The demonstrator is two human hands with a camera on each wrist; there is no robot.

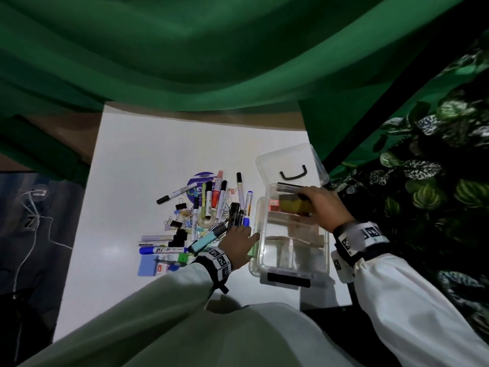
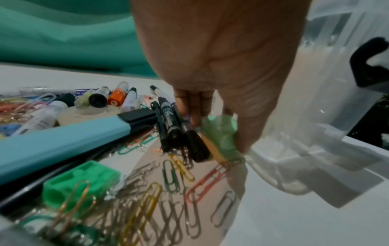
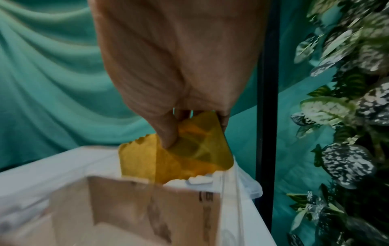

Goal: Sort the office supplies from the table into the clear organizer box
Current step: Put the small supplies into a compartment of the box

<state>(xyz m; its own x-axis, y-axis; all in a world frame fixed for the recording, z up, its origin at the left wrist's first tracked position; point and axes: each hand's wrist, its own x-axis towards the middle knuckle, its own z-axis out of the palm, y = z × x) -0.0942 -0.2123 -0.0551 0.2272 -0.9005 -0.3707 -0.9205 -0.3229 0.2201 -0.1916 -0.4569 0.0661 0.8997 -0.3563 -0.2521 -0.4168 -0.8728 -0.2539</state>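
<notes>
The clear organizer box [image 1: 328, 250] stands at the right of the white table [image 1: 148, 160], with cardboard dividers [image 3: 147, 208] inside. My right hand [image 1: 307, 205] is over its far end and pinches a yellow translucent piece [image 3: 193, 149] between thumb and fingers, just above the box wall [image 3: 238, 208]. My left hand [image 1: 248, 233] is against the box's left side [image 2: 315, 149]. It pinches a pale green block [image 2: 221, 133] low over the table. A pile of markers [image 1: 217, 202], a teal highlighter [image 2: 63, 141], a green sharpener [image 2: 80, 181] and several paper clips [image 2: 168, 191] lie left of it.
The box's clear lid [image 1: 288, 160] with a black handle lies behind the box. A small red item [image 1: 274, 205] sits in the far compartment. Green cloth [image 1: 211, 62] hangs behind the table, and leafy plants [image 1: 436, 181] and a black pole [image 3: 267, 116] stand at the right.
</notes>
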